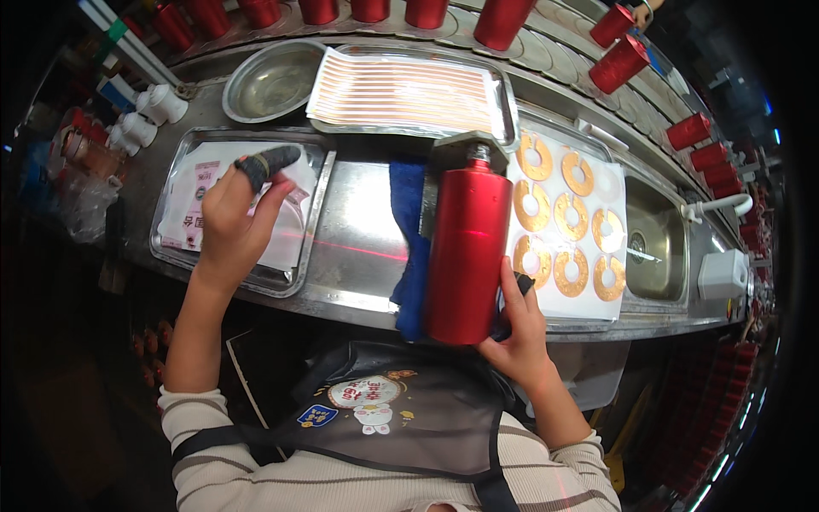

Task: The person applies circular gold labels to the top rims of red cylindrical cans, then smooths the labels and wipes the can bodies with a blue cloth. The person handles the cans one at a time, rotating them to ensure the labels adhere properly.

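A glossy red metal bottle (467,256) lies with its threaded metal neck pointing away from me, over a blue cloth (410,247). My right hand (522,337) grips its base from the right side, with dark covers on some fingertips. Over the left metal tray (309,247), my left hand (235,218) is raised with its fingers curled. Its index finger wears a black cover and bends toward the thumb. Something thin and pale shows by these fingertips, too unclear to name. Beneath that hand lie white sheets (271,247) with pink printed strips.
A metal bowl (275,81) and a tray of orange-striped sheets (401,90) stand behind. Gold C-shaped labels (571,216) lie on a white sheet at right, beside a sink (657,256). Red bottles (503,21) line the conveyor (559,55); another person's hand (641,13) touches one.
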{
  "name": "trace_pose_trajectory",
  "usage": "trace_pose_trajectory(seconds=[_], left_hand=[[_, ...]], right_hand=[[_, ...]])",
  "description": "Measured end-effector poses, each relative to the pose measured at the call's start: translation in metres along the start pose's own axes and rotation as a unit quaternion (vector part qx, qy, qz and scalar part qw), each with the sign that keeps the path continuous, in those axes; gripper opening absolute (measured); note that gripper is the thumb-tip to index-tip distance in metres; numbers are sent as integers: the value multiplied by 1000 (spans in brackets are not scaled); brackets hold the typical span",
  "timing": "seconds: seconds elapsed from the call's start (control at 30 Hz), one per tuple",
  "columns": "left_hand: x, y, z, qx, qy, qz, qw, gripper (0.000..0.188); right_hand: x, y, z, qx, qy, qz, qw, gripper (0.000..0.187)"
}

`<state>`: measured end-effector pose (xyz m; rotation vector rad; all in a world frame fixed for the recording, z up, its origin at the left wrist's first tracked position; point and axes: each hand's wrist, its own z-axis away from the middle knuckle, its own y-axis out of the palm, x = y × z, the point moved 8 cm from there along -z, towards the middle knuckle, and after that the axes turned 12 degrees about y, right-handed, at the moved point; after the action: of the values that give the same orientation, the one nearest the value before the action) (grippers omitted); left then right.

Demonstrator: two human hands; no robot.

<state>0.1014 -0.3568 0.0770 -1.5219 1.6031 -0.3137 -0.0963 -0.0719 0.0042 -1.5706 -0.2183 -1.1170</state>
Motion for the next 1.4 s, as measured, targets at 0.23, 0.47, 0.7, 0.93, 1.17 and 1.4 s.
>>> trace_pose_trajectory(seconds=[0.23, 0.47, 0.7, 0.93, 1.17, 1.4], left_hand=[[-122, -19, -25, 37, 181, 71, 980, 29], [-157, 14, -60, 34, 82, 334, 939, 45], [-106, 110, -70, 50, -117, 406, 905, 19], [-103, 121, -84, 37, 20, 198, 979, 23], [-53, 106, -49, -57, -90, 197, 975, 48], [-121, 131, 31, 119, 79, 238, 961, 68]], right_hand=[[-9, 5, 1, -10, -40, -23, 999, 101], [-12, 2, -3, 47, -4, -12, 999, 100], [9, -55, -2, -59, -59, -105, 991, 52], [47, -16, -27, -35, -16, 70, 997, 72], [42, -24, -27, 3, -43, 40, 998, 73], [32, -20, -37, 37, -29, 39, 998, 81]])
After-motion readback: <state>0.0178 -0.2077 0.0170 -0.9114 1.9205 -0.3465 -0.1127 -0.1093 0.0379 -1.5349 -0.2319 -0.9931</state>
